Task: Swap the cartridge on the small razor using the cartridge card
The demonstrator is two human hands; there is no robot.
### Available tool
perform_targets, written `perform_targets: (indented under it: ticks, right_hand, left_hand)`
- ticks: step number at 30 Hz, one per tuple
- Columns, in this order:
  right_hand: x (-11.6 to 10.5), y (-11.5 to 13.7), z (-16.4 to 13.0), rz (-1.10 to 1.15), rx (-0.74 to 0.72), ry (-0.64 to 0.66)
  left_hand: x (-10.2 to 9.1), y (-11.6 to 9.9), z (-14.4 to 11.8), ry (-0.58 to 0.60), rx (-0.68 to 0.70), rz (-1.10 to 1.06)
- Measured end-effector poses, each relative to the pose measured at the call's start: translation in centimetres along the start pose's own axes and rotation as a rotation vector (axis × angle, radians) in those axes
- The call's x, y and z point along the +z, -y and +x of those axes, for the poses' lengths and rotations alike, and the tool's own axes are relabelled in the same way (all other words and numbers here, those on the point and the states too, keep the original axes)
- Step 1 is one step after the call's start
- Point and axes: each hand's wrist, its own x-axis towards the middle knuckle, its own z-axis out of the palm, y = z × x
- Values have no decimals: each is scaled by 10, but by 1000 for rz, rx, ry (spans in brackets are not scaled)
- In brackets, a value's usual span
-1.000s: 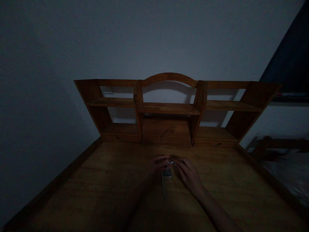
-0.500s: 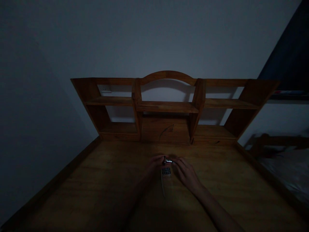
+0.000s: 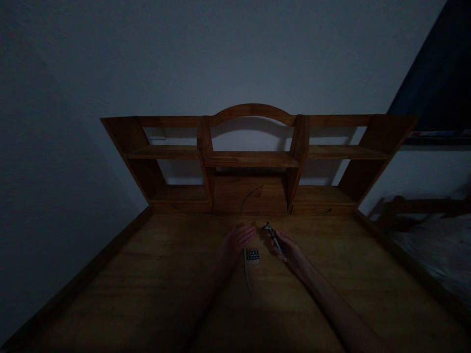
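Observation:
My right hand [image 3: 289, 248] is closed around the handle of a razor [image 3: 274, 239], whose dark and silvery T-shaped head points up and to the left, away from the palm. To the left, my left hand [image 3: 240, 240] is apart from the razor. Its fingers are stretched out side by side, pointing right, and nothing shows in them. Between the hands on the desk lies a small clear pack [image 3: 252, 255] with rows of dark pieces, which look like razor cartridges. Beside it a thin pale strip [image 3: 247, 274] runs towards me, its far end close to my left hand.
A wooden shelf unit [image 3: 253, 159] with several compartments stands at the back of the wooden desk [image 3: 165, 274], against a pale wall [image 3: 235, 54]. Raised edges border the desk at left and right. The room is dim; bedding [image 3: 434, 245] is visible beyond the right edge.
Both hands held the razor together; now they are apart. The right hand has the razor by its handle, head turned up, and the left has let go. The view has shifted slightly.

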Motion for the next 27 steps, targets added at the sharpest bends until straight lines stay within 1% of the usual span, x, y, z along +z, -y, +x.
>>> perform_targets:
  ticks: [1, 3, 6, 10, 13, 17, 21, 24, 27]
  right_hand:
    - [2, -1, -1, -44, 17, 21]
    - [4, -3, -2, -153, 19, 16]
    - [7, -5, -4, -307, -48, -34]
    - [11, -2, -8, -535, -192, -40]
    - [13, -3, -10, -637, -264, -25]
    - [15, -5, -11, -681, -287, 10]
    - [15, -6, -11, -682, -283, 18]
    - [14, -6, -10, -643, -278, 3]
    - [12, -5, -9, -564, -264, -6]
  left_hand:
    - [1, 0, 0, 23, -19, -13]
    - [3, 1, 1, 66, -40, -15]
    - [8, 5, -1, 90, -53, 36]
    - [19, 11, -8, 24, 2, 249]
    - [26, 14, -13, -19, 28, 394]
    - [27, 15, -14, -66, 21, 429]
    - [20, 16, -12, -81, 39, 405]
    - [12, 15, -8, -93, 36, 314]
    - [6, 11, -4, -19, -19, 166]
